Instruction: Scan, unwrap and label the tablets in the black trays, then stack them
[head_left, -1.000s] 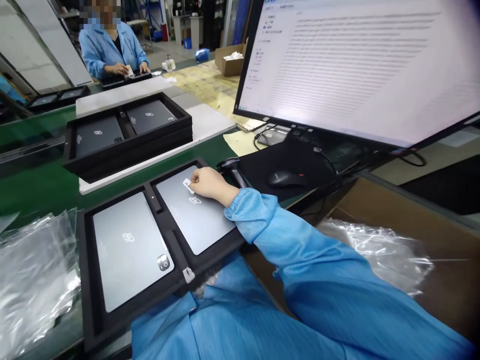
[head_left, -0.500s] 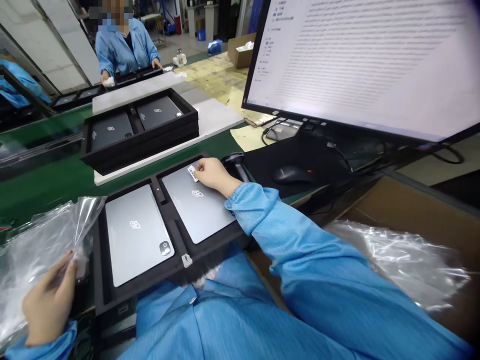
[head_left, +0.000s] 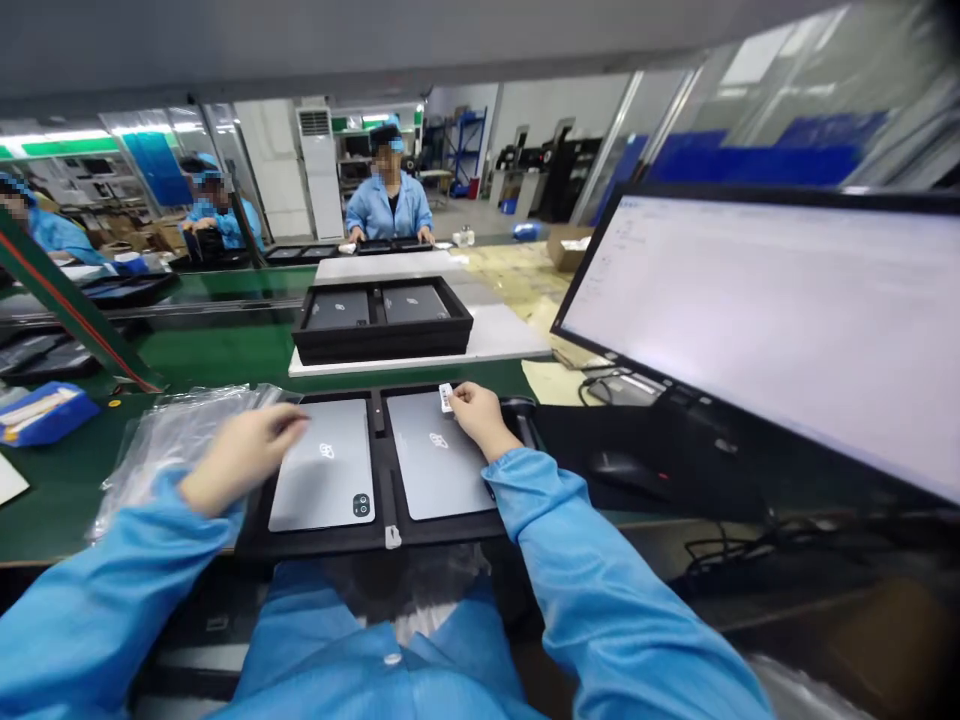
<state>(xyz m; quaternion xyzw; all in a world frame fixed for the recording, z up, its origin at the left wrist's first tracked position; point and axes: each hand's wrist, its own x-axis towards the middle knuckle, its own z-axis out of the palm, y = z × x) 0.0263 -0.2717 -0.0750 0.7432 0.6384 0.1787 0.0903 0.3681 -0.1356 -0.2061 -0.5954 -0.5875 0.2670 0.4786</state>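
A black foam tray in front of me holds two grey tablets lying face down. My right hand pinches a small white barcode label over the top edge of the right tablet. My left hand hovers at the upper left corner of the left tablet, fingers bent and motion-blurred; whether it holds anything is unclear. Clear plastic bags lie just left of the tray.
A second black tray with two dark tablets sits on a white board further along the green belt. A monitor, mouse and scanner stand at right. A blue box lies at left. Other workers in blue coats sit behind.
The view has tilted up and swung. My left hand has come from the plastic bags across to the left tablet's corner. My right hand keeps the label at the right tablet's top edge.
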